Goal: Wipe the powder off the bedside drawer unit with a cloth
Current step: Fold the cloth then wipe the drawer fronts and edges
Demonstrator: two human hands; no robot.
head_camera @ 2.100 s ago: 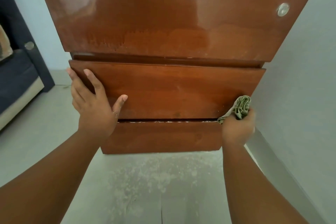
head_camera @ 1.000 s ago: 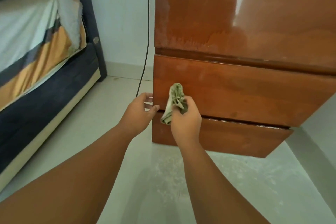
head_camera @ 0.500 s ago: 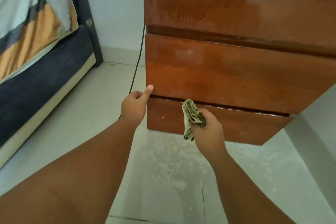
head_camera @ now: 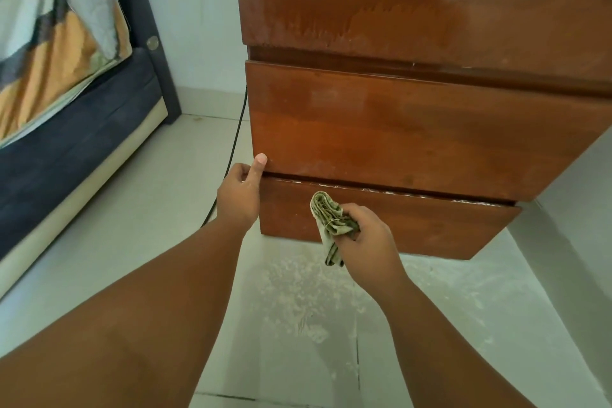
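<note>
The bedside drawer unit (head_camera: 414,129) looks mostly wiped, yet powder (head_camera: 390,190) lines the bottom drawer's (head_camera: 430,225) top edge — right hand (head_camera: 367,235) clamped round the bunched cloth (head_camera: 328,219) just below it, left hand (head_camera: 238,195) curled, thumb propped on the unit's corner — so I'd say nearly done.

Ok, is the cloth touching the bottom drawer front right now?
Cannot tell. The head view shows the cloth bunched in the right hand and overlapping the bottom drawer front, but from this angle neither contact nor gap shows.
</note>
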